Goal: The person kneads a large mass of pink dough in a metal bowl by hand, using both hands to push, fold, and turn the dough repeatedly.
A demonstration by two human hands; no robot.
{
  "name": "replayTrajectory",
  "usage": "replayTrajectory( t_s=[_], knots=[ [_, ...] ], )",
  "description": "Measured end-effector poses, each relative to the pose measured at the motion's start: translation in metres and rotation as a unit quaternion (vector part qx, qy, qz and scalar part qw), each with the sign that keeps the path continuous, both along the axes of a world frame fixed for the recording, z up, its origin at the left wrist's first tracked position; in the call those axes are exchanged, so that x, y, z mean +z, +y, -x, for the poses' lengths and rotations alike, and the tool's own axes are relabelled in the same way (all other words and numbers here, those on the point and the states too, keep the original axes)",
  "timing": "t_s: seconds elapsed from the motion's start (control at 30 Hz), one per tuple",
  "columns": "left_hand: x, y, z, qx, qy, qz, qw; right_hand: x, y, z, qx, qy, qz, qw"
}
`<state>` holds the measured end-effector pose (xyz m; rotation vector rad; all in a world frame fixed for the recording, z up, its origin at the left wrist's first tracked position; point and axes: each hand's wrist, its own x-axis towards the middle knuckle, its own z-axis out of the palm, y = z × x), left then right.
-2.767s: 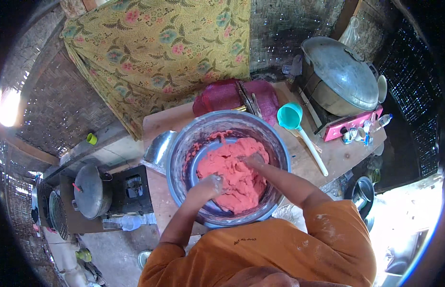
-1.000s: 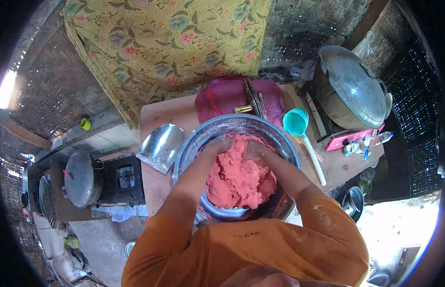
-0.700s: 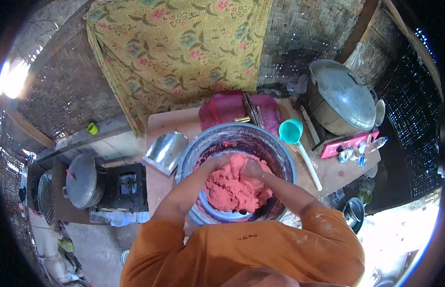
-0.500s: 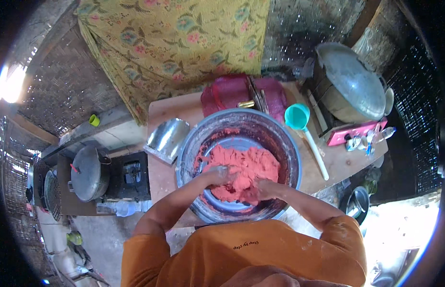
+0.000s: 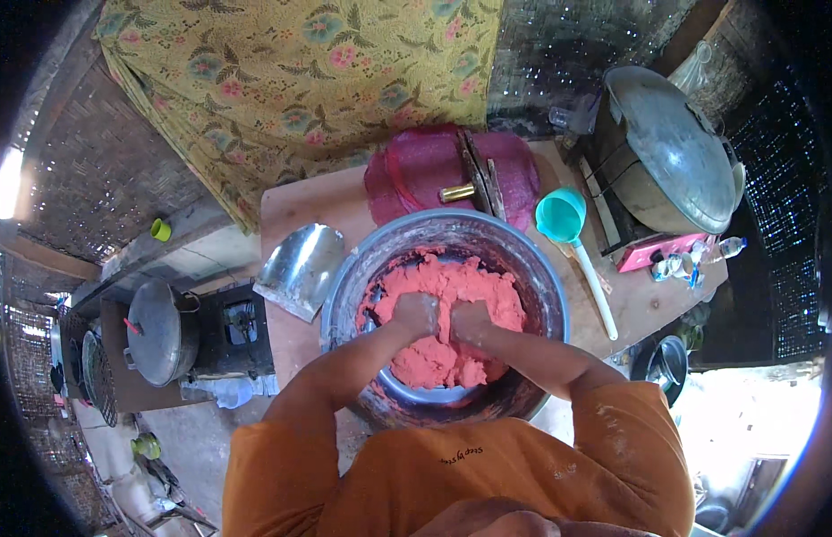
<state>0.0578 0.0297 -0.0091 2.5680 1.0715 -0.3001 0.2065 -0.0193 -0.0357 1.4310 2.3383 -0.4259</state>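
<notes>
A big round grey-blue basin (image 5: 562,313) stands at the table's front edge, close to my body. Lumpy pink dough (image 5: 496,291) fills much of it, and crumbs and smears cling to the walls. My left hand (image 5: 418,313) is closed and pressed down into the middle of the dough. Just beside it my right hand (image 5: 471,320) is closed and pushed in as well, with a small gap between the two. Both sets of fingertips are sunk in the dough and hidden. Pale flour dusts the backs of the hands.
A shiny metal scoop (image 5: 301,268) lies left of the basin, a turquoise dipper (image 5: 561,215) to its right. Behind are a purple-red bundle (image 5: 403,174) and a brass-coloured cylinder (image 5: 456,192). A large lidded pot (image 5: 671,143) stands far right, another lidded pot (image 5: 161,331) at left.
Both hands have moved inward and forward, from the near part of the dough to its middle, closer together. The dough has a new shape. The view has shifted slightly.
</notes>
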Motion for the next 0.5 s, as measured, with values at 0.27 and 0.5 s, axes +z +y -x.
replayTrajectory(
  t_s=[0.27, 0.5],
  knots=[
    [-0.047, 0.014, -0.004, 0.182, -0.079, -0.071, 0.977, -0.016, 0.033, -0.001, -0.205, 0.156, -0.065, 0.964],
    [-0.028, 0.000, -0.003, 0.057, 0.034, 0.095, 0.993, 0.032, -0.047, -0.027, -0.176, 0.280, 0.021, 0.943]
  ],
)
